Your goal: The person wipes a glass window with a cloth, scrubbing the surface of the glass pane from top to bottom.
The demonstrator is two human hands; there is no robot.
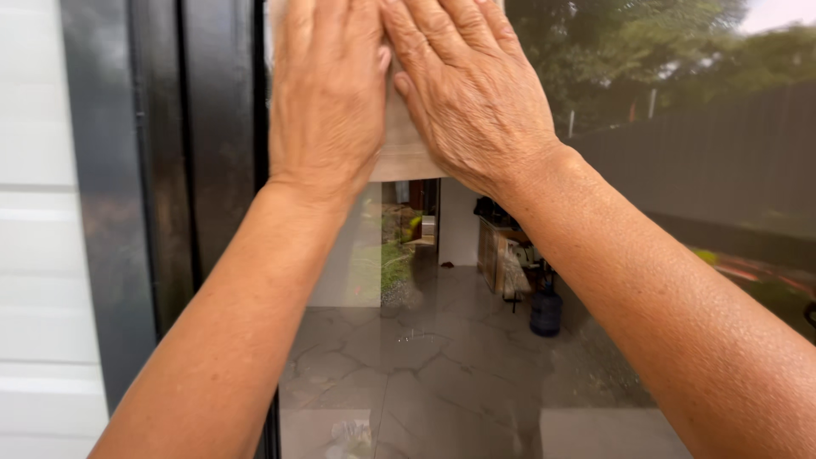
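1. Glass pane (476, 340) in dark frame (170, 170), tiled room behind.
2. Left hand (327, 93) and right hand (472, 89) flat, fingers extended.
3. Both press beige cloth (399, 144) against upper glass.

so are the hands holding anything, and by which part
Not gripped: both the left hand and right hand lie flat, palms pressing a light-coloured cloth against the glass pane, covering its upper part.

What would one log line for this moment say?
left hand: flat on cloth | right hand: flat on cloth | cloth: against glass pane | dark frame: at left
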